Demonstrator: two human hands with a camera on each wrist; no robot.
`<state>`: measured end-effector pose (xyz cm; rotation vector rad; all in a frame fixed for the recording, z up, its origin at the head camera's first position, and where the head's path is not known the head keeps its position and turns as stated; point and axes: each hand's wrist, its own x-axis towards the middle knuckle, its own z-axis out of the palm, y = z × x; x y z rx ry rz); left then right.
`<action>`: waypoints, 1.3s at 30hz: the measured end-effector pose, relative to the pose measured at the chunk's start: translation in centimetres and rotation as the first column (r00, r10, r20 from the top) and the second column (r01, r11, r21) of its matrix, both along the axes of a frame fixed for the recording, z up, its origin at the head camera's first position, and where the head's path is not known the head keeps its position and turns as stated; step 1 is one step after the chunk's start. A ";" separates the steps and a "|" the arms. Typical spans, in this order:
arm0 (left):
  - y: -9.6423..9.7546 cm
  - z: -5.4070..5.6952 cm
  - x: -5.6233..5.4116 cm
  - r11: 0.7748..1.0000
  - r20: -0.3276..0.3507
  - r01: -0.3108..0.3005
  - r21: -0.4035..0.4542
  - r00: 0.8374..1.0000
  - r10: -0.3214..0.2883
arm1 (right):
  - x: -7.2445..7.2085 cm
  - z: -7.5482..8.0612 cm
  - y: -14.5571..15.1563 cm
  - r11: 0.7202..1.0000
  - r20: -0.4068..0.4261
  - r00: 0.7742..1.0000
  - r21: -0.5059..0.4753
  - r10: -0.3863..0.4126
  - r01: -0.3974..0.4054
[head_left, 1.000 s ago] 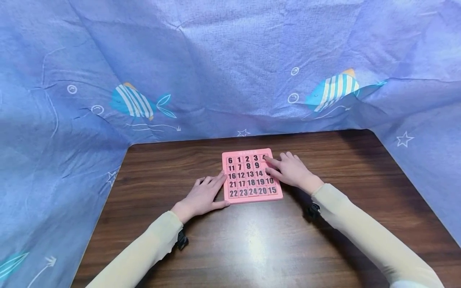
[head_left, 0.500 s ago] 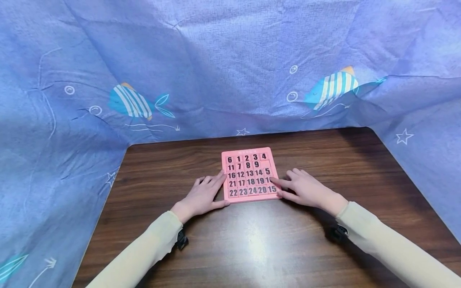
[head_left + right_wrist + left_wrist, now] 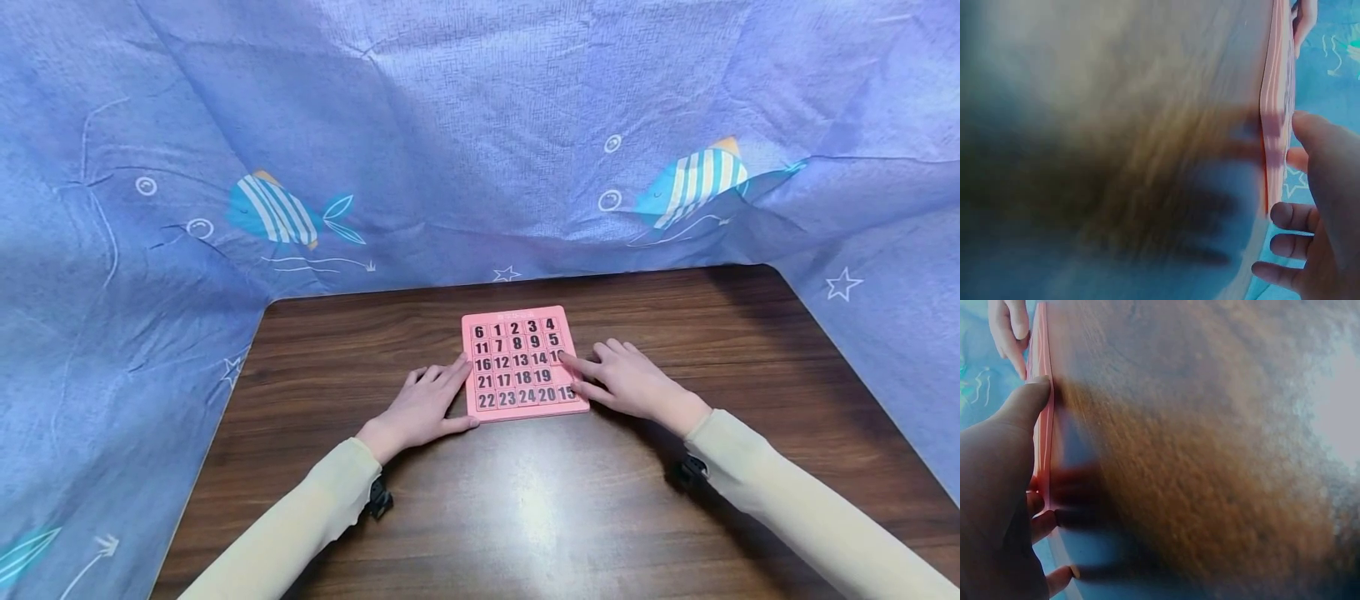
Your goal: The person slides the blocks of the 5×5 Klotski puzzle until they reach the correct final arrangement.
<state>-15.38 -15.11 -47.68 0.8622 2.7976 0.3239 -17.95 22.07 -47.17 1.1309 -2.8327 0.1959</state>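
A pink number slide puzzle (image 3: 522,367) lies flat on the table, its black-numbered tiles set in rows. In its right column the fourth row shows a bare slot, just below the 10 tile (image 3: 556,356). My left hand (image 3: 420,410) rests against the puzzle's left side, fingers extended along the edge and thumb at the near left corner. From the right, my right hand (image 3: 628,382) touches the 10 tile with its index fingertip, while its thumb is over the 15 tile (image 3: 566,392). The puzzle's pink side edge (image 3: 1270,106) shows in the right wrist view.
The dark wood-grain table (image 3: 480,517) reflects a bright light near its front. Behind it and at the sides hangs a blue cloth (image 3: 480,167) printed with striped fish and stars. A black wrist device (image 3: 380,497) sits under the left cuff.
The 5 tile has slid up to the second row and the 10 tile to the third. My right hand has moved down from the upper right corner, then slightly up. The left hand stays put.
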 end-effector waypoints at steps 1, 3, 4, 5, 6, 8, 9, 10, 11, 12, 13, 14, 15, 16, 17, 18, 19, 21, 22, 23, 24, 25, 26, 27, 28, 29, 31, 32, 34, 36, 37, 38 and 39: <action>0.0 0.0 0.0 1.000 -0.003 0.002 0.008 1.000 -0.001 | 0.3 0.1 0.1 1.000 -0.004 1.000 -0.001 0.017 -0.017; 0.0 -0.2 -0.1 1.000 -0.009 0.003 0.014 1.000 -0.003 | 1.0 0.1 0.3 0.998 -0.020 0.998 -0.010 0.067 -0.068; 0.0 -0.3 -0.1 1.000 -0.010 0.003 0.012 1.000 -0.003 | 1.4 0.2 0.5 0.995 -0.027 0.995 -0.019 0.100 -0.101; 0.0 -0.4 -0.1 1.000 -0.013 0.003 0.015 1.000 -0.003 | 1.8 0.1 0.7 0.991 -0.036 0.990 -0.028 0.133 -0.134; 0.0 -0.4 -0.1 1.000 -0.015 0.003 0.014 1.000 -0.003 | 2.2 0.1 0.9 0.986 -0.044 0.986 -0.038 0.161 -0.163; -0.1 -0.4 -0.1 1.000 -0.016 0.003 0.012 1.000 -0.003 | 2.8 0.0 1.2 0.978 -0.067 0.977 -0.052 0.201 -0.204; 0.0 -0.3 -0.1 1.000 -0.014 0.003 0.014 1.000 -0.003 | 2.9 -0.1 1.4 0.975 -0.078 0.975 -0.057 0.210 -0.214; -0.1 -0.3 -0.1 1.000 -0.014 0.003 0.013 1.000 -0.003 | 3.0 -0.2 1.4 0.974 -0.085 0.973 -0.062 0.213 -0.219; -0.1 -0.2 -0.1 1.000 -0.013 0.003 0.012 1.000 -0.003 | 3.0 -0.2 1.5 0.974 -0.091 0.974 -0.062 0.210 -0.216; 0.0 -0.2 -0.1 1.000 -0.008 0.002 0.009 1.000 -0.002 | 2.9 -0.3 1.4 0.976 -0.095 0.975 -0.062 0.201 -0.207; 0.0 -0.2 -0.1 1.000 -0.004 0.001 0.003 1.000 -0.001 | 2.7 -0.3 1.4 0.979 -0.096 0.977 -0.057 0.191 -0.197; 0.0 -0.2 -0.1 1.000 -0.003 0.000 0.000 1.000 0.000 | 2.5 -0.3 1.3 0.982 -0.098 0.979 -0.050 0.178 -0.183; 0.1 -0.1 -0.1 1.000 -0.001 -0.001 -0.001 1.000 0.001 | 2.3 -0.3 1.1 0.985 -0.098 0.982 -0.043 0.164 -0.168; 0.1 -0.1 -0.1 1.000 0.003 -0.003 -0.009 1.000 0.003 | 2.1 -0.3 1.0 0.987 -0.097 0.984 -0.038 0.150 -0.154; 0.1 0.0 0.0 1.000 0.007 -0.006 -0.011 1.000 0.006 | 2.0 -0.2 0.7 0.989 -0.102 0.985 -0.033 0.138 -0.142; 0.1 0.0 0.0 1.000 0.012 -0.009 -0.021 1.000 0.009 | 1.8 -0.2 0.5 0.991 -0.113 0.985 -0.032 0.127 -0.131; 0.1 0.0 0.0 1.000 0.015 -0.012 -0.029 1.000 0.012 | 1.8 -0.2 0.1 0.992 -0.121 0.985 -0.032 0.119 -0.124; 0.1 0.1 0.0 0.999 0.021 -0.015 -0.038 1.000 0.015 | 1.9 -0.1 -0.9 0.991 -0.131 0.984 -0.042 0.122 -0.128; 0.1 0.1 0.0 0.999 0.026 -0.016 -0.044 1.000 0.017 | 2.0 -0.1 -1.5 0.989 -0.134 0.982 -0.048 0.131 -0.138; 0.1 0.1 0.0 0.999 0.027 -0.016 -0.045 0.999 0.017 | 2.2 0.0 -2.3 0.987 -0.137 0.980 -0.050 0.145 -0.153; 0.1 0.2 0.0 0.999 0.029 -0.017 -0.048 0.999 0.018 | 2.4 0.0 -3.0 0.984 -0.138 0.977 -0.049 0.162 -0.171; 0.1 0.2 -0.1 0.999 0.027 -0.016 -0.040 0.999 0.017 | 2.6 0.0 -3.8 0.981 -0.132 0.975 -0.048 0.180 -0.188; 0.2 0.2 -0.1 0.999 0.024 -0.014 -0.032 1.000 0.015 | 2.8 0.0 -4.5 0.978 -0.132 0.971 -0.041 0.198 -0.205; 0.2 0.3 -0.1 0.999 0.022 -0.013 -0.033 1.000 0.014 | 2.9 0.0 -5.1 0.975 -0.133 0.968 -0.035 0.212 -0.219; 0.2 0.3 -0.1 0.999 0.021 -0.012 -0.032 1.000 0.013 | 3.0 0.0 -5.8 0.973 -0.136 0.965 -0.025 0.224 -0.230; 0.2 0.3 -0.1 0.999 0.018 -0.011 -0.032 1.000 0.012 | 3.1 -0.1 -6.3 0.971 -0.138 0.963 -0.016 0.233 -0.237; 0.2 0.3 -0.1 1.000 0.014 -0.008 -0.029 1.000 0.008 | 3.2 -0.3 -7.1 0.970 -0.138 0.961 0.002 0.239 -0.241; 0.2 0.3 -0.1 0.999 0.015 -0.007 -0.032 1.000 0.007 | 3.2 -0.4 -7.3 0.971 -0.139 0.961 0.010 0.240 -0.241; 0.2 0.3 -0.1 1.000 0.017 -0.006 -0.030 1.000 0.006 | 3.3 -0.5 -7.4 0.971 -0.136 0.962 0.016 0.238 -0.238; 0.2 0.3 -0.1 1.000 0.016 -0.007 -0.016 1.000 0.008 | 3.3 -0.6 -7.1 0.973 -0.131 0.964 0.019 0.230 -0.230; 0.2 0.2 0.0 1.000 0.012 -0.008 -0.011 1.000 0.008 | 3.3 -0.6 -6.9 0.974 -0.129 0.966 0.016 0.225 -0.225; 0.1 0.2 0.0 1.000 0.010 -0.009 -0.006 1.000 0.010 | 3.4 -0.6 -6.5 0.976 -0.127 0.967 0.012 0.219 -0.219; 0.1 0.1 0.0 1.000 0.008 -0.010 -0.001 1.000 0.010 | 3.4 -0.6 -6.2 0.977 -0.126 0.969 0.008 0.212 -0.213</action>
